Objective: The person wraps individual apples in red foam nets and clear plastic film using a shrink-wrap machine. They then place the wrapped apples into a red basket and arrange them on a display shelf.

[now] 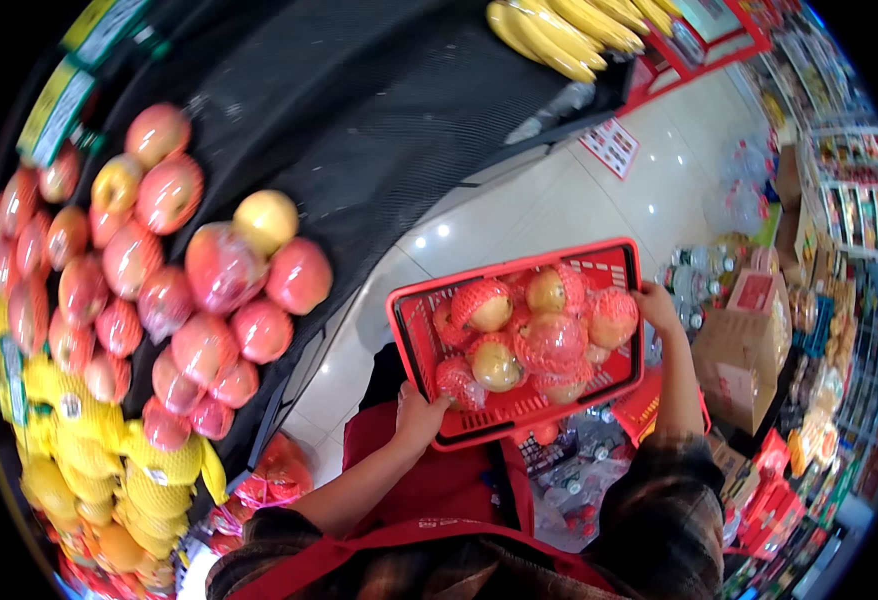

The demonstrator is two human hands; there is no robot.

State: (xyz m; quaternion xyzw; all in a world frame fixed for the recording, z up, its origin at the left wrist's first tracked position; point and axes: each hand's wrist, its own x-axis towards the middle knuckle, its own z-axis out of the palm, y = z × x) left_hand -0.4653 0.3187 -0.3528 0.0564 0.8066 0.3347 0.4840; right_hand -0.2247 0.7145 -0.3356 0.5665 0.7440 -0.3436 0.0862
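A red plastic shopping basket (623, 358) is held out in front of my body, above the tiled floor. Several round, red-and-yellow fruits (551, 341) lie in it, many in red foam nets and some looking wrapped in clear film. My left hand (418, 418) grips the basket's near left corner, thumb over the rim. On the opposite side, my right hand (656, 306) holds the right rim near its upper part; some of its fingers are hidden. The basket is apart from the black-covered display stand (349, 127) at the left.
Apple-like fruits (206, 349) and yellow-netted fruits (83, 442) are heaped on the stand's left. Bananas (559, 34) lie at its far end. To my right are a cardboard box (735, 367), plastic bottles (690, 285) and another red basket (641, 405). Bagged goods (278, 472) sit low beside the stand.
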